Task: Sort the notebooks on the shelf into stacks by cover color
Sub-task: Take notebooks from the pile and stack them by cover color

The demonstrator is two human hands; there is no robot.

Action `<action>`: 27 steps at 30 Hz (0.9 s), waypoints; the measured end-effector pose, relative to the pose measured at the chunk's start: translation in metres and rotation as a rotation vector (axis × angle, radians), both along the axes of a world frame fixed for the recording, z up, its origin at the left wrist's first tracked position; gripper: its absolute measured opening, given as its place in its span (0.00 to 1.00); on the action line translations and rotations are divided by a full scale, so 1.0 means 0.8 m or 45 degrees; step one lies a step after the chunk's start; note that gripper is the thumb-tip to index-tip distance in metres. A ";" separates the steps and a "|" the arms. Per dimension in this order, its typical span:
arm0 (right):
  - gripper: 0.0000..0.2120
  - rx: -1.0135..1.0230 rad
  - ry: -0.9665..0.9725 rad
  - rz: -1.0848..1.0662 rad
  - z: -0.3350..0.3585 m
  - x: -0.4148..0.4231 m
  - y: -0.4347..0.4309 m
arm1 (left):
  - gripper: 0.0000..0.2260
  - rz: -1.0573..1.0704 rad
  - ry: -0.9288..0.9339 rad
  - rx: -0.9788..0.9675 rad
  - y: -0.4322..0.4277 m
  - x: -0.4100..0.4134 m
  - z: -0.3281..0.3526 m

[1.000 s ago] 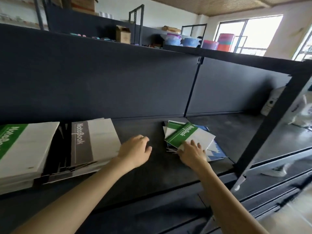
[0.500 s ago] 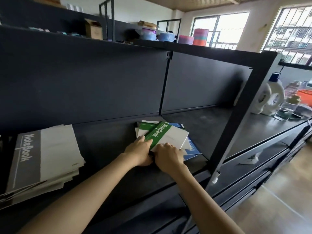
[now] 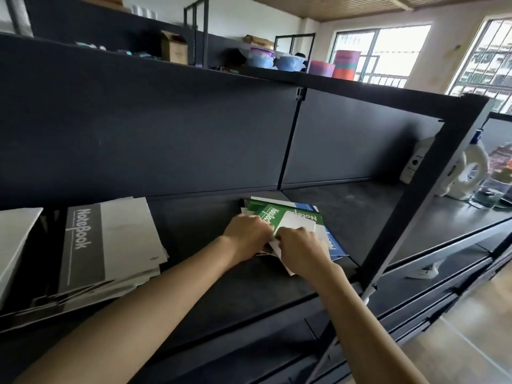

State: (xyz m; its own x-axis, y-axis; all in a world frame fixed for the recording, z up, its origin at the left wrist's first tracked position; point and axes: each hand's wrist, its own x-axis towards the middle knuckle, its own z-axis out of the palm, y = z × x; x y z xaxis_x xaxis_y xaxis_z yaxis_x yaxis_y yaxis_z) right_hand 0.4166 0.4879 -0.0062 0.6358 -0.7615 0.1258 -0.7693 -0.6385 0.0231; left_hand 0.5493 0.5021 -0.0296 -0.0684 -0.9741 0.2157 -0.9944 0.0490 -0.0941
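Observation:
A loose pile of notebooks lies mid-shelf: a green-and-white notebook (image 3: 288, 217) on top, another green one and a blue notebook (image 3: 333, 245) beneath. My left hand (image 3: 246, 234) and my right hand (image 3: 300, 246) meet at the pile's near edge, both with fingers curled on the top green notebook's lower edge. A stack of grey-and-white notebooks (image 3: 110, 245) lies on the shelf at the left. One more stack (image 3: 13, 239) shows only its white part at the far left edge.
The dark shelf board (image 3: 207, 278) runs left to right under a low upper shelf (image 3: 194, 79). A black upright post (image 3: 415, 195) stands just right of the pile. Detergent bottles (image 3: 468, 173) and a jar sit beyond it on the right.
My left hand left the grey stack and came to the mixed pile beside my right hand. Both now grip the top green notebook, which has shifted slightly on the pile.

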 end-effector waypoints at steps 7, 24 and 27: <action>0.15 0.017 -0.218 0.025 0.034 0.075 0.066 | 0.18 0.218 -0.057 -0.321 0.089 0.048 0.041; 0.21 0.038 -0.309 0.948 -0.002 0.329 0.322 | 0.20 0.949 -0.159 -0.125 0.429 0.252 0.024; 0.18 0.202 -0.044 0.904 -0.019 0.335 0.333 | 0.16 0.911 -0.063 0.043 0.447 0.256 -0.003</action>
